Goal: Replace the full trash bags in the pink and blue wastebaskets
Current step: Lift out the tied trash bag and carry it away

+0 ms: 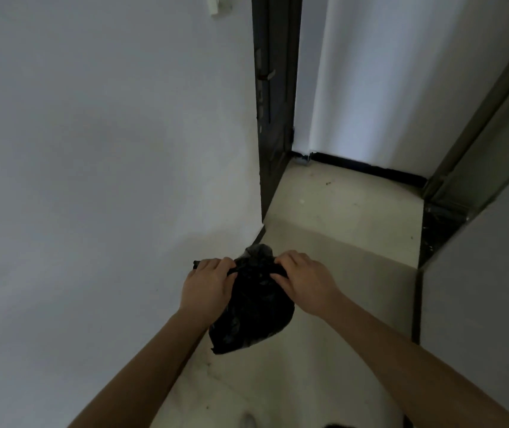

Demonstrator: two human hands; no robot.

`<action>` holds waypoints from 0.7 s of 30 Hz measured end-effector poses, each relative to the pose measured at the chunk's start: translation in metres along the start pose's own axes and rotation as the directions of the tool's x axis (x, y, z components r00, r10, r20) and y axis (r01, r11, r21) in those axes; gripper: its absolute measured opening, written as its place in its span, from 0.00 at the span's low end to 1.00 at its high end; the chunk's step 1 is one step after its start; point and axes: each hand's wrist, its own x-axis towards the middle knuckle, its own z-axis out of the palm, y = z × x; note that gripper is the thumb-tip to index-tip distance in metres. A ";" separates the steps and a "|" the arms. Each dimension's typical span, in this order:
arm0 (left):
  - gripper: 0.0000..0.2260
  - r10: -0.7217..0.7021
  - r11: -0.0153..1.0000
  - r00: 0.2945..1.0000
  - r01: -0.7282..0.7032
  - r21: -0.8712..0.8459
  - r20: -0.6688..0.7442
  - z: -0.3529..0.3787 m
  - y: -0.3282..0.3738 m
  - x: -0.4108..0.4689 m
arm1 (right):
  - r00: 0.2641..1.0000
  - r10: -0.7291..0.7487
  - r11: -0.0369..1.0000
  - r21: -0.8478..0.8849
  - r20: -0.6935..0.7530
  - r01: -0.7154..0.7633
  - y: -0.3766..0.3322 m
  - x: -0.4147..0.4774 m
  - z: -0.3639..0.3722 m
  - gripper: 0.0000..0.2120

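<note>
A full black trash bag [251, 307] hangs in front of me above the pale floor, low in the middle of the view. My left hand [208, 284] grips its gathered top from the left. My right hand [302, 281] pinches the top from the right. A loose bit of thin plastic sticks up between my two hands. No wastebasket is in view.
A white wall [108, 180] runs close along my left. Ahead stands a dark door frame [274, 118] with an opening to a tiled floor [339, 217]. A second dark door frame [469, 168] and a wall close off the right side.
</note>
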 end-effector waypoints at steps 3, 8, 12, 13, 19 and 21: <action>0.10 -0.017 1.000 0.997 0.018 -0.011 0.070 0.017 -0.014 0.058 | 0.998 0.064 0.998 0.013 0.001 -0.064 0.022 0.043 0.006 0.18; 0.11 -0.090 0.995 0.983 0.096 -0.029 0.161 0.072 -0.022 0.146 | 0.992 0.109 0.993 0.028 0.067 -0.111 0.087 0.119 0.034 0.18; 0.09 -0.254 0.955 0.935 0.283 -0.092 0.247 0.128 -0.016 0.196 | 0.977 0.129 0.986 0.085 0.169 -0.145 0.143 0.166 0.073 0.15; 0.09 -0.283 0.943 0.923 0.318 -0.101 0.263 0.145 -0.016 0.208 | 0.971 0.140 0.982 0.101 0.192 -0.161 0.157 0.178 0.084 0.15; 0.11 -0.445 0.855 0.814 0.511 -0.094 0.373 0.252 -0.040 0.263 | 0.922 0.192 0.956 0.148 0.336 -0.253 0.217 0.238 0.178 0.17; 0.11 -0.475 0.833 0.792 0.545 -0.093 0.384 0.292 -0.058 0.268 | 0.901 0.207 0.948 0.151 0.381 -0.281 0.229 0.252 0.221 0.17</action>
